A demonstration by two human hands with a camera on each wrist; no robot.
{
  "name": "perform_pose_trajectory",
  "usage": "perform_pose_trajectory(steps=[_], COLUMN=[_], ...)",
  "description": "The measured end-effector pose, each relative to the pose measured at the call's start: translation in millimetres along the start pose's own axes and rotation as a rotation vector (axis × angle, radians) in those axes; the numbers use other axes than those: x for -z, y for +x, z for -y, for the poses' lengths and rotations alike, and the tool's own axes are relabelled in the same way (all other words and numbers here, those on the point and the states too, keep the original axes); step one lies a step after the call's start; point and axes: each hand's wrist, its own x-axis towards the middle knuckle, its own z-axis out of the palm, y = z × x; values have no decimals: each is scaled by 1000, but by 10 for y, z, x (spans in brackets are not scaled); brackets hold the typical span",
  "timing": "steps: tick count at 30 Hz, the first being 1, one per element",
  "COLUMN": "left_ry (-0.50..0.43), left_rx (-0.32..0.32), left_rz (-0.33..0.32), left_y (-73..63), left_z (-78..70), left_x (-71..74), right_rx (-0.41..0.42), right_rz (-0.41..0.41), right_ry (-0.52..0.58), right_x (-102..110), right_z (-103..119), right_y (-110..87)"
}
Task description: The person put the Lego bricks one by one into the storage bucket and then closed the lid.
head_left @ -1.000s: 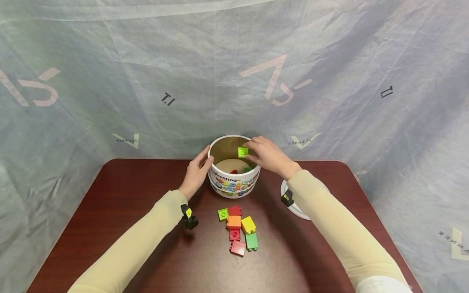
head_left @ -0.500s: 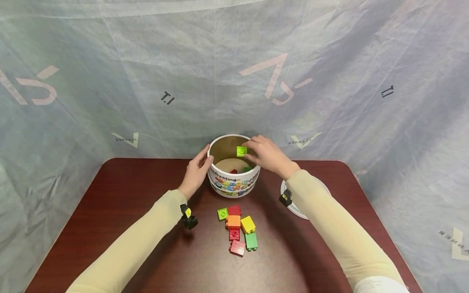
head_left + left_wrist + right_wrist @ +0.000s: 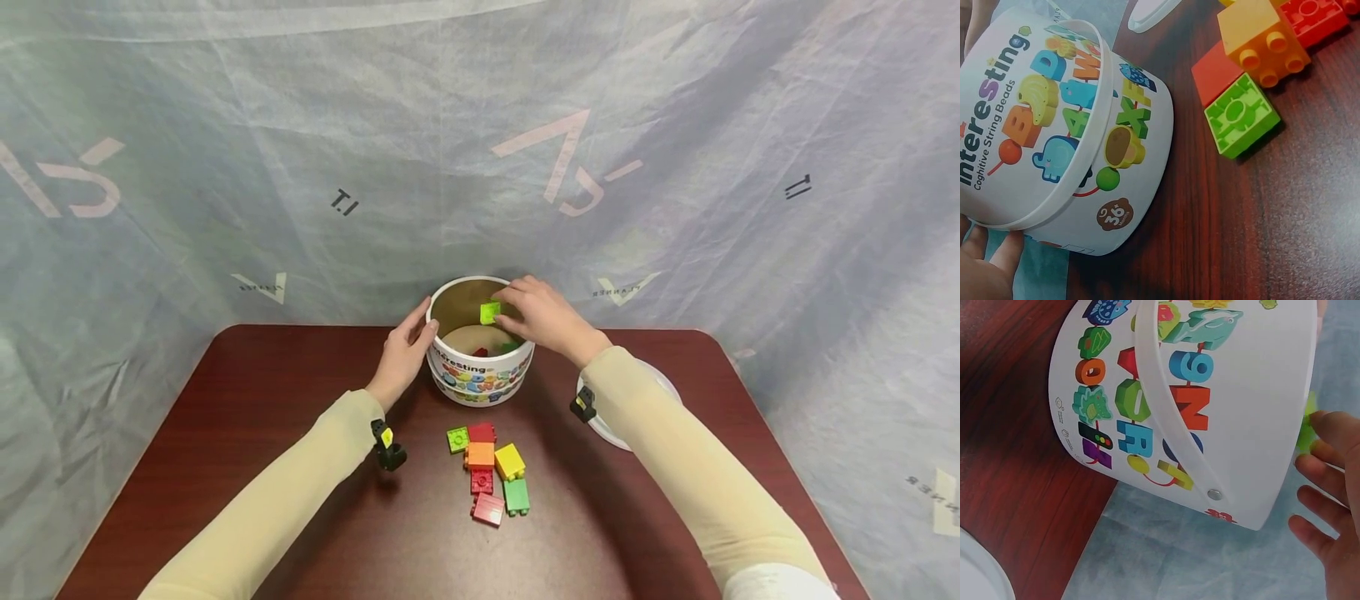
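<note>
Fingers of the left hand [image 3: 405, 354] lie fairly straight; those of the right hand [image 3: 546, 318] pinch. The table [image 3: 405, 533] bears a white bucket [image 3: 483, 381], touched by the left; a lid [image 3: 979, 575]; clustered bricks [image 3: 482, 482]. At the bucket's mouth is the pinched lime brick [image 3: 490, 313].

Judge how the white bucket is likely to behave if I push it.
The white bucket is probably light for its size: only a red block and a green block show lying inside. Squat and upright, it would likely slide before tipping. Its handle, riveted at the side, may swing if jolted.
</note>
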Motion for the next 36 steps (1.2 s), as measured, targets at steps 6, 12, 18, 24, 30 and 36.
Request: perform_pose_trajectory(steps=[6, 12, 18, 24, 30, 36], left_ry=[4, 4, 11, 10, 3, 11], left_rx=[-21, -21, -29, -33, -27, -34], left_rz=[-14, -25, -23, -20, -23, -24], left_y=[2, -7, -4, -7, 2, 20], left_z=[55, 56, 67, 64, 72, 101], left_x=[-6, -7, -6, 6, 14, -3], right_rx=[22, 25, 28, 30, 25, 33], right_rz=[-21, -39, -67, -91, -91, -114], right_ry=[-5, 26, 44, 59, 69, 81], right_x=[-7, 42, 112, 156, 181, 187], right_z=[-12, -38, -73, -99, -66, -52], right_y=[-33, -130, -293, -440, -576, -728])
